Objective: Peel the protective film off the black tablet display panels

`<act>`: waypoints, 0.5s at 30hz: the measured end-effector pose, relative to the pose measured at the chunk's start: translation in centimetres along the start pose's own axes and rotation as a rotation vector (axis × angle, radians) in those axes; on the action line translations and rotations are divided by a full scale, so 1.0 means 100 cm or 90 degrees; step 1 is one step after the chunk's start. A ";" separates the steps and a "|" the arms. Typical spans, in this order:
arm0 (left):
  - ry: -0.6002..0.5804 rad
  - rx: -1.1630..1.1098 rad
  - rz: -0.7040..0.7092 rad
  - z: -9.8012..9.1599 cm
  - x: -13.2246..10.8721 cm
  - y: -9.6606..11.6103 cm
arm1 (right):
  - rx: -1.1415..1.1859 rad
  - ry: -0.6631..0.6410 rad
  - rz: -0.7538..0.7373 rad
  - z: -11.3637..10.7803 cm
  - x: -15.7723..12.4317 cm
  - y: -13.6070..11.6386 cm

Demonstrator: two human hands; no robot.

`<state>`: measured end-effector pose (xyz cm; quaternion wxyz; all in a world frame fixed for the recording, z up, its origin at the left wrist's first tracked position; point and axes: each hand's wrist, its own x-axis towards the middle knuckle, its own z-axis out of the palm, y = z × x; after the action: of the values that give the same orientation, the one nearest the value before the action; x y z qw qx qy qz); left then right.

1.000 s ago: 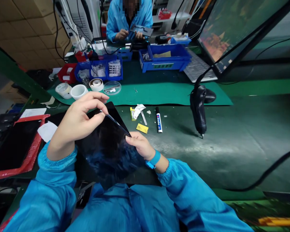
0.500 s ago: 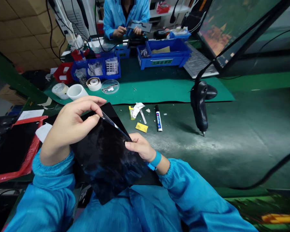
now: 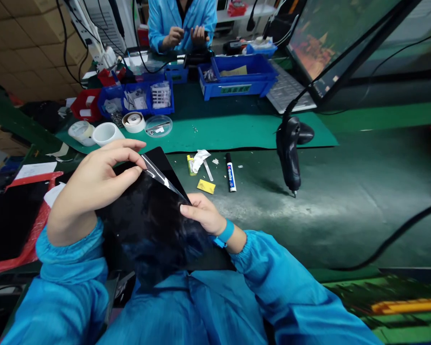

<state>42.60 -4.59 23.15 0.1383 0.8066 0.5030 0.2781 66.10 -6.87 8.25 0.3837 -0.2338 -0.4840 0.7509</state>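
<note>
A dark glossy screen panel (image 3: 154, 235) leans in front of my body, its lower edge near my lap. My left hand (image 3: 100, 179) pinches the lifted edge of a clear protective film (image 3: 160, 176) between thumb and forefinger. The film is folded back in a shiny strip, and bare black surface shows beyond it at the panel's upper corner. With thumb on the front and fingers behind, my right hand (image 3: 203, 213) grips the panel's right edge. A blue band circles my right wrist.
A black electric screwdriver (image 3: 289, 153) hangs on its cable at right. On the bench lie a marker (image 3: 231, 173), a yellow sponge piece (image 3: 206, 186) and a lighter (image 3: 191, 165). Blue bins (image 3: 237, 81) stand behind. A red-wrapped panel (image 3: 16, 220) lies left; a co-worker (image 3: 181, 28) sits opposite.
My left hand has drawn the film edge slightly further back, so its folded strip looks wider. The right hand keeps its grip. The co-worker's flat part is no longer visible. The view has shifted slightly.
</note>
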 end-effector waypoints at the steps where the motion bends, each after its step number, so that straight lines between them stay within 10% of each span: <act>1: -0.009 0.020 -0.004 0.000 0.002 -0.003 | -0.006 0.012 -0.005 0.000 0.001 0.001; 15: -0.109 0.001 -0.029 0.001 0.014 -0.025 | 0.218 -0.085 0.047 0.010 0.000 0.006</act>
<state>41.34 -2.23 22.25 0.1862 0.8160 0.5075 0.2047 65.22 -7.54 8.16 0.3571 -0.1321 -0.3648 0.8497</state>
